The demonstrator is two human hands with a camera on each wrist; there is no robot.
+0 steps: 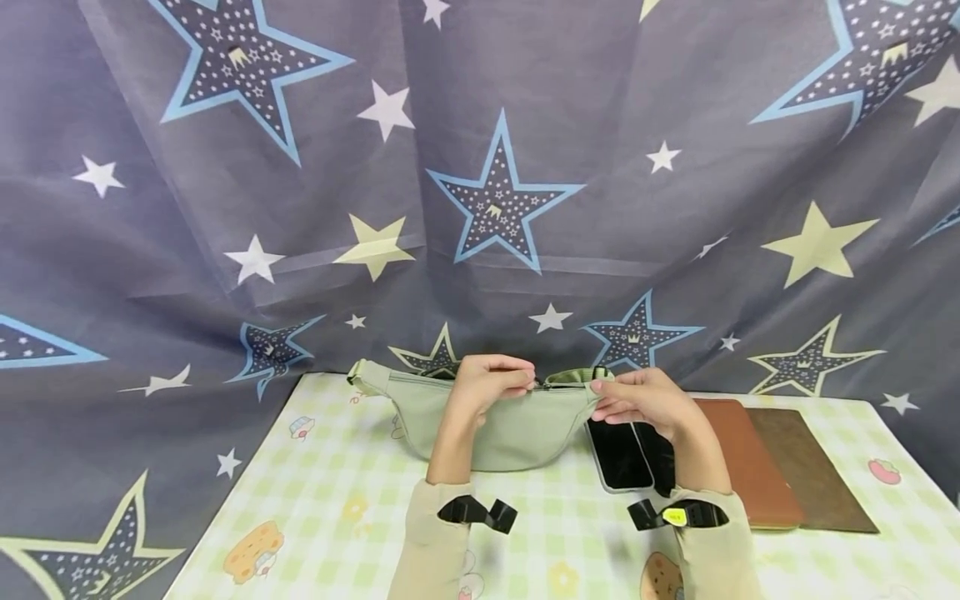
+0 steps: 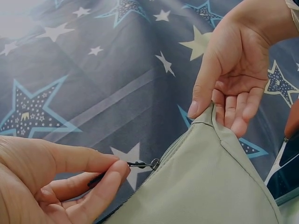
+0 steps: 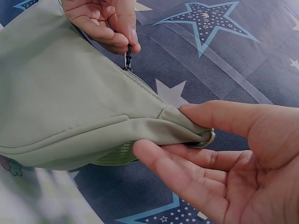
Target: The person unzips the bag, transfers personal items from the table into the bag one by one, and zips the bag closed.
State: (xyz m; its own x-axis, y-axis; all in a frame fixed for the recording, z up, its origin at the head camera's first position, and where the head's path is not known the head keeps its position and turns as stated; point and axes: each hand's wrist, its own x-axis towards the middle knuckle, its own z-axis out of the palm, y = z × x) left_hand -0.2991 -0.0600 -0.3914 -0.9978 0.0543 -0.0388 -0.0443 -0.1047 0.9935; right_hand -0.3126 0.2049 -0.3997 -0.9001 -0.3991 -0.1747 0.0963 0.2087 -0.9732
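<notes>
A pale green waist bag [image 1: 517, 433] is held up over the table, its zip running along the top edge. With thumb and forefinger my left hand [image 1: 491, 385] pinches the black cord zip pull [image 2: 138, 164], clearly seen in the left wrist view. The zip slider [image 3: 127, 68] sits a short way from the bag's right end, and the zip lies parted to its left. My right hand [image 1: 645, 398] grips the bag's right corner [image 3: 187, 123] between thumb and fingers. What lies inside the bag is hidden.
Below my right hand a black-screened phone [image 1: 618, 454] lies on the checked tablecloth [image 1: 322, 508], with a dark object beside it, partly hidden by my wrist. Further right, an orange-brown notebook [image 1: 750, 467] overlaps a darker brown one [image 1: 813, 471]. A star-patterned curtain [image 1: 525, 83] hangs behind.
</notes>
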